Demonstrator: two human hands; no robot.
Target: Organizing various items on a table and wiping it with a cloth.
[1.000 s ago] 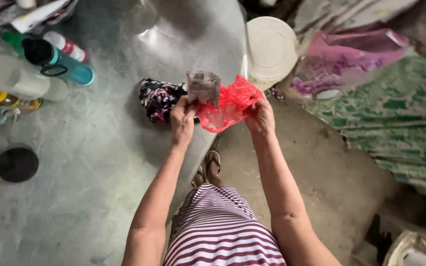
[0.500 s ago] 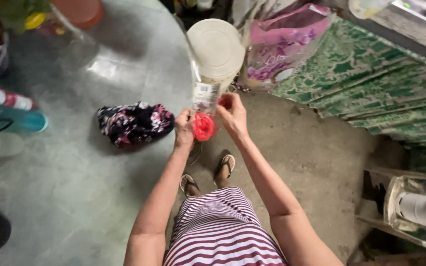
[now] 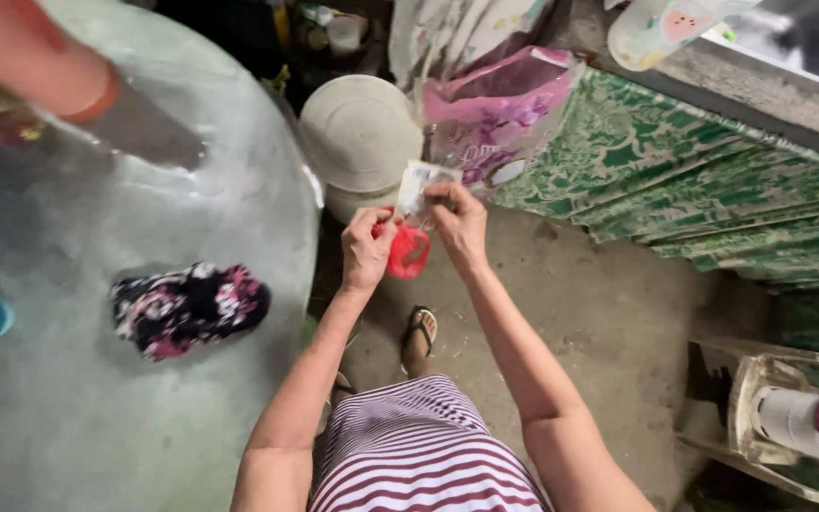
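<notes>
My left hand [image 3: 368, 248] pinches a crumpled red plastic bag [image 3: 408, 252] that hangs between both hands. My right hand [image 3: 460, 225] grips a small clear packet with a printed label [image 3: 416, 187], raised just above the red bag and touching it. Both hands are held over the concrete floor, beside the right edge of the round grey table [image 3: 125, 398]. A dark floral cloth [image 3: 189, 307] lies on that table, to the left of my left hand.
A white lidded bucket [image 3: 357, 133] and a pink plastic bag [image 3: 504, 109] stand beyond my hands. Green patterned cloth [image 3: 703, 180] covers the right side. A clear container with a white bottle [image 3: 793, 417] sits at the lower right. Another person's arm [image 3: 26, 57] reaches over the table's far left.
I have turned to the right, away from the table, so the floral cloth slid left. The red bag went from spread out to bunched small, and the packet passed into my right hand.
</notes>
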